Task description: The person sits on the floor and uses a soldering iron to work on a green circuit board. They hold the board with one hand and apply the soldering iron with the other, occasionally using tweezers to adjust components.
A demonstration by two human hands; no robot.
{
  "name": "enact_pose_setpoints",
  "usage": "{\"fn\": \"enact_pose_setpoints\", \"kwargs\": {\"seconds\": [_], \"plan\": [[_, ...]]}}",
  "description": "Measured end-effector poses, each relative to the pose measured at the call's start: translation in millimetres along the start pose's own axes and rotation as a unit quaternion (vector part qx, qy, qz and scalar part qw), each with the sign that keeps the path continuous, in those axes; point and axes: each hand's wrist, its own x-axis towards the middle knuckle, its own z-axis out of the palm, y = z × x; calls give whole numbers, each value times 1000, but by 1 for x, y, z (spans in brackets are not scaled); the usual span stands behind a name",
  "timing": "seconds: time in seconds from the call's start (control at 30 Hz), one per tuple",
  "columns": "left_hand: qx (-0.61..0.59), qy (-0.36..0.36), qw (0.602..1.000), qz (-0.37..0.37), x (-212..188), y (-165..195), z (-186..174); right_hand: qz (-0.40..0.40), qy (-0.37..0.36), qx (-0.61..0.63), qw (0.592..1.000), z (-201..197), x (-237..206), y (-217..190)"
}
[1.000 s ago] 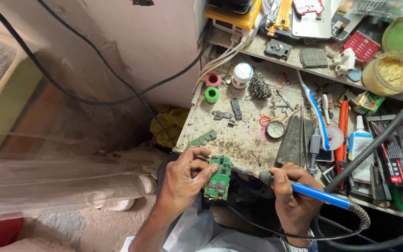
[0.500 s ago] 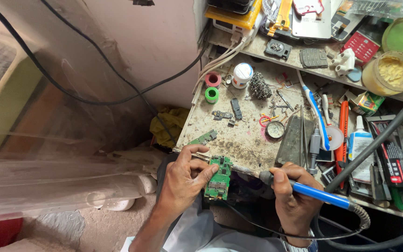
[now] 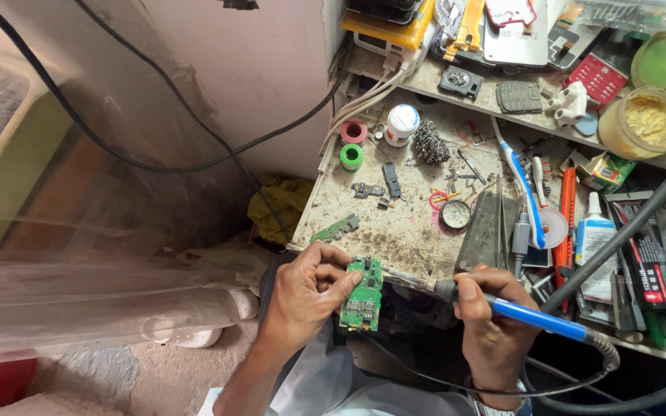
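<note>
My left hand (image 3: 308, 291) grips a small green circuit board (image 3: 363, 296) by its left edge, held upright just off the near edge of the workbench (image 3: 395, 223). In my right hand (image 3: 487, 323) is a soldering iron with a blue handle (image 3: 537, 320). Its metal tip (image 3: 402, 278) points left and touches the board's upper right edge. The iron's cord loops down below my right wrist.
On the bench lie a second small green board (image 3: 335, 228), red (image 3: 354, 132) and green (image 3: 351, 157) tape rolls, a white jar (image 3: 402, 123), a wire wool ball (image 3: 430, 143), a blue toothbrush (image 3: 524, 192), tweezers and a glue bottle (image 3: 595, 235). A shelf behind holds phone parts and yellow tubs.
The view and both hands stay almost still. The iron's tip remains at the board's upper edge.
</note>
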Motion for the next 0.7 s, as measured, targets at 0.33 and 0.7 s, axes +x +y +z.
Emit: {"fn": "enact_pose_setpoints", "kwargs": {"seconds": [0.33,0.7], "plan": [[14,-7,1000,3,-2,9,-3,-52,-39,-64,996,0,4,-12],[38,-1,997,61,-2,-3,-3,-55,-40,-79,995,1,4,-13]]}}
